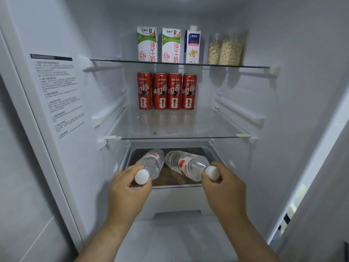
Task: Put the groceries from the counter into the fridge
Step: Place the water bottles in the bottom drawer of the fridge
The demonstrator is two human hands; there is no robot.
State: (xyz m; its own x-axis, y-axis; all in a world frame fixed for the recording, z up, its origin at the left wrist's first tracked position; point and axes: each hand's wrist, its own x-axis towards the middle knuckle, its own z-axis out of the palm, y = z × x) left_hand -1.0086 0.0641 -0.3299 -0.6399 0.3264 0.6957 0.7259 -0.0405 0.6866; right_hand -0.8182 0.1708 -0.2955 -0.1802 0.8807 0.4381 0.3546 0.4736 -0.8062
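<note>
- Left hand grips the left water bottle at the neck; white cap sticks out toward the camera between thumb and fingers.
- Right hand pinches the right water bottle at the cap end, fingers curled round the neck.
- Both bottles lie tilted, bases pointing into the open drawer under the lower glass shelf, bases nearly touching.
- Four red cans on that shelf.

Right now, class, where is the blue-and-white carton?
In the head view, the blue-and-white carton stands on the top shelf, milk carton to its left, oat jars to its right.
</note>
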